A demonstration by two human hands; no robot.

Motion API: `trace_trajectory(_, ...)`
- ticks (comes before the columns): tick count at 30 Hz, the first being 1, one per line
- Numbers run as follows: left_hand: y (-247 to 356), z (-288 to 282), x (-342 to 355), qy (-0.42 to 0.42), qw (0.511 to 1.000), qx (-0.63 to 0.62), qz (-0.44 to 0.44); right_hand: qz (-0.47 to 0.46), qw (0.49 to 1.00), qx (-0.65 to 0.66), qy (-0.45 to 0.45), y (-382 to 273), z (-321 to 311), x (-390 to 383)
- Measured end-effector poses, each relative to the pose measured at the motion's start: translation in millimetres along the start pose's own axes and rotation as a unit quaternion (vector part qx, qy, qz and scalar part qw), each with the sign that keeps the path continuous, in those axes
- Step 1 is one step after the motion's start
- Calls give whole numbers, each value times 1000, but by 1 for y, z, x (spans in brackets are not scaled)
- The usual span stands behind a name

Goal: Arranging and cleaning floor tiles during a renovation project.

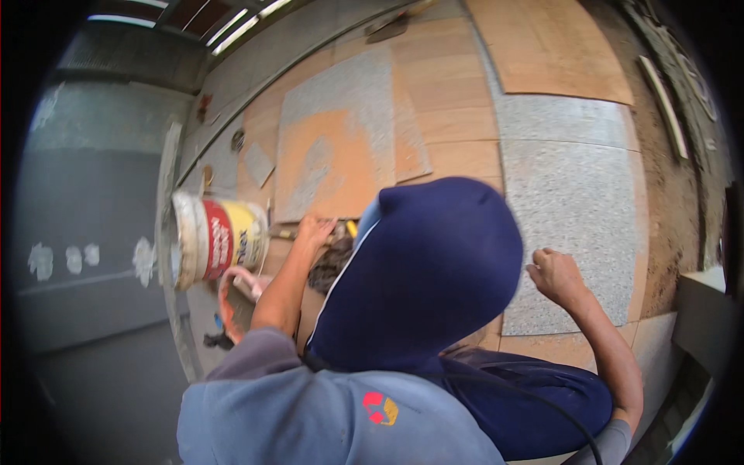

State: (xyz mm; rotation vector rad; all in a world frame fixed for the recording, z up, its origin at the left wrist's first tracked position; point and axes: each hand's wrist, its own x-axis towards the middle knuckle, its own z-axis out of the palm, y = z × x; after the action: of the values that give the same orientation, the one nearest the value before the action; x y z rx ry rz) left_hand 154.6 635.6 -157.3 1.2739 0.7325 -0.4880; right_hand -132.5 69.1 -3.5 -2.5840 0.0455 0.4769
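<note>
My left hand (314,231) is at the near edge of a speckled grey tile (341,85) coated with orange dust. Its fingers are bent together; what they hold, if anything, I cannot make out. Just right of it shows a small yellow piece (352,229), and a dark crumpled bundle (331,265) lies below. My right hand (556,277) is closed in a loose fist over a large speckled grey tile (573,209), with nothing visible in it. Between my hands my raised knee in navy trousers (426,263) hides part of the floor.
Left of my left arm a white, red and yellow bucket (221,236) lies on its side beside a pink-orange curved hoop (226,306). A grey wall (93,201) stands at the left. Far right, an orange-brown panel (550,46) borders a dirt strip (674,209) with a pale stick (663,108).
</note>
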Motion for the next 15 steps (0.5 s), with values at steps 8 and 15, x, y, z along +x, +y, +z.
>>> trace_trajectory(8, -2, -11, 22, 56, 992, -84, -72, 22, 1000, -10, -19, 2, -11, 2)
trace_trajectory(15, -21, 42, 26, -28, 991, -80, -104, 37, 999, -5, -28, 22, 6, 7)
